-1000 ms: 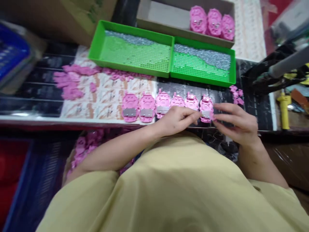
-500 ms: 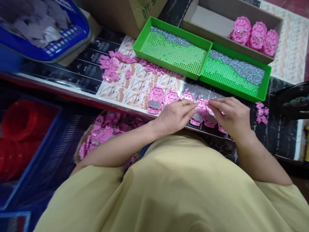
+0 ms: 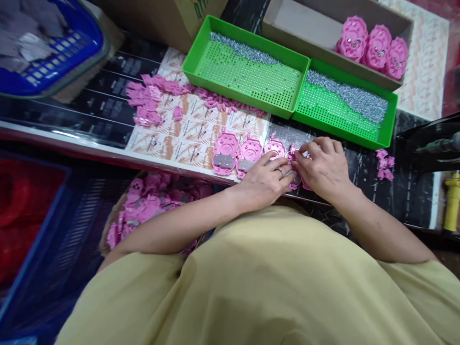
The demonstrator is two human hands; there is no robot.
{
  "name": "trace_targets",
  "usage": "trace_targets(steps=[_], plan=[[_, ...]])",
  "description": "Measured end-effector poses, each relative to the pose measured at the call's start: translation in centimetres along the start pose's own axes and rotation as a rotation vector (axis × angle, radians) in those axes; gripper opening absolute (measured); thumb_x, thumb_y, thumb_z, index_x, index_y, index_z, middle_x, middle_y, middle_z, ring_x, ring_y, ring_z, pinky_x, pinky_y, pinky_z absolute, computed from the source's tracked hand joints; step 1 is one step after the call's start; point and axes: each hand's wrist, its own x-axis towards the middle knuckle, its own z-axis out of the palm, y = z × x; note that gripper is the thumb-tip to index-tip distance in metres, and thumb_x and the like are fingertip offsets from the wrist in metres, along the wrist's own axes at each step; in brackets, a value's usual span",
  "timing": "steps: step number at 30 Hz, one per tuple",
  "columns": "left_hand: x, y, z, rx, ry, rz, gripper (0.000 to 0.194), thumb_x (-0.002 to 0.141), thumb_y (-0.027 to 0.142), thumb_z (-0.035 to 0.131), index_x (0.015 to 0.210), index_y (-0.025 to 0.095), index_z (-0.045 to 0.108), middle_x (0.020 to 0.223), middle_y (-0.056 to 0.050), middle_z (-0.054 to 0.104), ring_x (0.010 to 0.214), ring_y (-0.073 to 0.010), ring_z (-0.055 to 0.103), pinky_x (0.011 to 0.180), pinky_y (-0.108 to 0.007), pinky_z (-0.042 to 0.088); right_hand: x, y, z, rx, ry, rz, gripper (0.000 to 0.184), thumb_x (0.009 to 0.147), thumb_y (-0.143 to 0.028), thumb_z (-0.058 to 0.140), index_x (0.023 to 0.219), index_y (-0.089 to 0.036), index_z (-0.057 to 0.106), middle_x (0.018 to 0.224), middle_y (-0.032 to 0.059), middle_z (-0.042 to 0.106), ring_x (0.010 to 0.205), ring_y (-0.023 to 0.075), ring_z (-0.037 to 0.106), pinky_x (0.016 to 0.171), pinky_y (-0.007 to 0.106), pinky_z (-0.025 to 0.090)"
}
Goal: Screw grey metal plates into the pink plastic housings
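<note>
A row of pink plastic casings (image 3: 225, 152) with grey panels lies along the table's front edge. My left hand (image 3: 268, 181), a ring on one finger, reaches across the row and its fingertips hold a partly covered casing (image 3: 293, 181) down. Against the upper part of that same casing, my right hand (image 3: 321, 165) is closed in a pinch. Whatever sits between the right fingertips is hidden. Another casing (image 3: 276, 147) shows just above my left fingers.
Two green trays (image 3: 247, 98) with small metal pieces stand behind the row. Beyond them a cardboard box (image 3: 305, 33) contains pink assemblies (image 3: 354, 39). Small pink parts (image 3: 147, 103) lie to the left. A blue basket (image 3: 86, 52) is far left; a dark tool (image 3: 438, 148) is at right.
Both hands have come down from just above the row onto one casing. My left fingers have spread over it, and my right hand has shifted left. The view has moved slightly.
</note>
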Motion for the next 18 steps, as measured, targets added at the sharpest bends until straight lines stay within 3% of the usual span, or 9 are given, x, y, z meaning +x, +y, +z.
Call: trace_targets(steps=[5,11,15,18], plan=[[-0.2,-0.3,0.3,-0.025,0.046,0.031,0.026,0.102,0.025,0.054,0.121,0.015,0.069,0.116,-0.009,0.076,0.115,-0.0230,0.065,0.106,-0.045,0.047,1.2,-0.2,-0.7,-0.055,-0.139,-0.049,0.031,0.098,-0.023,0.047,0.082,-0.016,0.072,0.095,0.0144,0.069,0.098,0.0300,0.051,0.077,0.044,0.035],[0.0,-0.8,0.1,-0.043,0.056,0.049,0.024,0.099,0.025,0.055,0.113,0.019,0.073,0.110,-0.010,0.077,0.111,-0.0269,0.066,0.103,-0.049,0.050,1.8,-0.7,-0.8,0.008,-0.210,0.030,0.036,0.100,-0.024,0.042,0.092,-0.014,0.075,0.103,0.0153,0.070,0.104,0.0293,0.052,0.083,0.044,0.035],[0.2,-0.7,0.0,-0.068,0.061,0.043,0.025,0.097,0.024,0.057,0.115,0.020,0.074,0.110,-0.010,0.077,0.110,-0.0285,0.066,0.104,-0.053,0.049,0.1,0.2,-0.2,0.167,-0.101,0.147,0.038,0.103,-0.034,0.042,0.105,-0.018,0.076,0.110,0.0115,0.073,0.105,0.0262,0.057,0.089,0.043,0.040],[0.2,-0.7,0.0,-0.069,0.045,0.028,0.025,0.096,0.025,0.059,0.117,0.022,0.073,0.114,-0.010,0.077,0.111,-0.0295,0.067,0.102,-0.055,0.050,-3.5,3.1,-0.6,0.263,0.081,0.301,0.034,0.101,-0.034,0.046,0.114,-0.020,0.074,0.116,0.0104,0.073,0.104,0.0229,0.062,0.091,0.039,0.046]])
